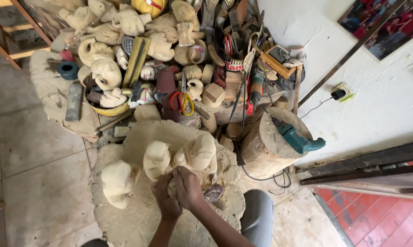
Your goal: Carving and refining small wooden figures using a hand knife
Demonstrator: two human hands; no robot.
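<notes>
Both my hands meet low in the middle of the head view, over a dusty round work surface [138,219]. My left hand [166,197] and my right hand [189,186] are closed together around a small pale wooden carving that they mostly hide. Just beyond them stand two pale rough carved figures [156,158] [201,151], and a third [118,180] lies to the left. A dark scrap, maybe sandpaper [213,193], lies right of my right hand.
A big pile of carved wooden pieces [106,73], blocks and tools fills the far side, with scissors [183,101], a teal power drill [298,139] on a log stump [266,146], cables, a white wall at right and tiled floor at left.
</notes>
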